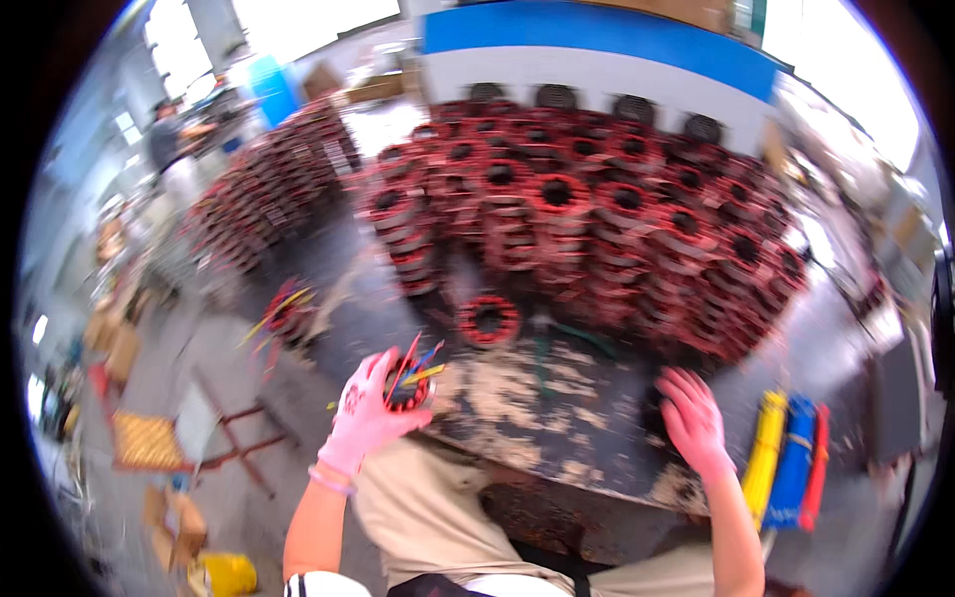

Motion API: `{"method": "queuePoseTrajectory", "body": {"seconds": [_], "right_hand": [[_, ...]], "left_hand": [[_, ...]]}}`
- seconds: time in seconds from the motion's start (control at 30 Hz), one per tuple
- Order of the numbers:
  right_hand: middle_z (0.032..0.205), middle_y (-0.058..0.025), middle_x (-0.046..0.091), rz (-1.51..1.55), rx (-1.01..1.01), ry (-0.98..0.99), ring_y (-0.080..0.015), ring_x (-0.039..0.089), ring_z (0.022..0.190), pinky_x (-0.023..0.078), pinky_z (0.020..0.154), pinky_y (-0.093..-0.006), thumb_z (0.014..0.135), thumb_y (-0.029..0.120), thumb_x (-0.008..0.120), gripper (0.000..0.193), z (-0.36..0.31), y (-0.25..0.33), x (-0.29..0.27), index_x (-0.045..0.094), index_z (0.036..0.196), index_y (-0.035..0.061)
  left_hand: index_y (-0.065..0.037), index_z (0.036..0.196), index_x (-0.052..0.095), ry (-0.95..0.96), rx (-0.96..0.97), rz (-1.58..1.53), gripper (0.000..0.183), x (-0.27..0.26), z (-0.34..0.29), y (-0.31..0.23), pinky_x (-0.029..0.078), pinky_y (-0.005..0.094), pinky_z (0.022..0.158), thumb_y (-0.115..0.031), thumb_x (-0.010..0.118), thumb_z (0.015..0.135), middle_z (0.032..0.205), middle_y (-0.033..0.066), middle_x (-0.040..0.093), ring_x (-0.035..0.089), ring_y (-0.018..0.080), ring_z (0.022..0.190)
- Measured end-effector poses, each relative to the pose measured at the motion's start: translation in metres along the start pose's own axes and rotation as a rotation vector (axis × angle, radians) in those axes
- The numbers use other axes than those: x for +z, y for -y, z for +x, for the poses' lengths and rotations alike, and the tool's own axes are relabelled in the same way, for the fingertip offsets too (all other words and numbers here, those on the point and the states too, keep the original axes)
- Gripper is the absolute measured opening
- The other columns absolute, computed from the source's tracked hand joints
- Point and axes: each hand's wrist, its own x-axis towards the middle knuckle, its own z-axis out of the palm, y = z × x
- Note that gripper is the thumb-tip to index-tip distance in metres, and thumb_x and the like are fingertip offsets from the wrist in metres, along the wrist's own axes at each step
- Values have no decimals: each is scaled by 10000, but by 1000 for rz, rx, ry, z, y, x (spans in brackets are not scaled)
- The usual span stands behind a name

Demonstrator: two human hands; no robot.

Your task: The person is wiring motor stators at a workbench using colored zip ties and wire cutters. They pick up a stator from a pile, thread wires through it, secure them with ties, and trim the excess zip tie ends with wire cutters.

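1. Left hand (366,406): fingers and thumb clamped around a red-and-black ring (408,404), at the table's (607,423) near edge.
2. Advisable: hold by the outer rim, fingers clear of the coloured tubes (427,374).
3. Ring's hole appears to face upward; round, no evident long axis. Tubes point mainly away and rightward.
4. Right hand (691,416): fingers nearly together beside a dark object (654,412); grip cannot be told.

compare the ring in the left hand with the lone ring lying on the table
The held ring is gripped in the left hand; the lone ring lies on the table. The held ring has red, blue and yellow strips sticking out; the lone ring shows none. Both are round with reddish rims.
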Motion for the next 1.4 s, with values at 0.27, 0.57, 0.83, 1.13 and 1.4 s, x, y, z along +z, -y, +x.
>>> {"method": "queuePoseTrajectory", "body": {"seconds": [0.27, 0.57, 0.83, 1.13, 1.4], "right_hand": [[1341, -161, 612, 142, 33, 145, -392, 509, 1331, 325, 1187, -559, 802, 188, 701, 416, -30, 65, 23, 655, 1189, 42], [1355, -148, 600, 82, 65, 178, -378, 494, 1344, 305, 1193, -571, 786, 234, 714, 450, -32, 55, 24, 652, 1199, 68], [1348, -149, 599, 67, 53, 174, -386, 498, 1327, 315, 1183, -574, 766, 216, 714, 453, -33, 55, 27, 652, 1186, 61], [1340, -142, 602, 64, 36, 156, -380, 504, 1317, 333, 1171, -570, 774, 213, 710, 435, -31, 58, 27, 650, 1178, 63], [1340, -140, 600, 65, 50, 168, -378, 506, 1316, 329, 1173, -569, 779, 217, 714, 436, -30, 60, 25, 648, 1182, 66]], "left_hand": [[10, 1490, 460, -333, -262, 87, 1023, -156, 33, 153, 410, 396, 1150, -340, 934, 655, 1459, 202, 515, 518, 323, 1355], [2, 1520, 434, -249, -348, -22, 1086, -146, 70, 225, 387, 380, 1177, -367, 943, 634, 1528, 201, 473, 481, 311, 1412], [-23, 1504, 469, -234, -333, -9, 1070, -141, 75, 237, 417, 377, 1148, -419, 939, 628, 1489, 181, 489, 497, 317, 1387], [-20, 1467, 508, -220, -313, 22, 985, -140, 75, 234, 423, 372, 1142, -348, 936, 642, 1479, 170, 493, 513, 312, 1363], [-13, 1463, 506, -239, -298, -30, 952, -138, 74, 235, 425, 362, 1141, -301, 937, 665, 1479, 157, 485, 512, 298, 1364]]}}
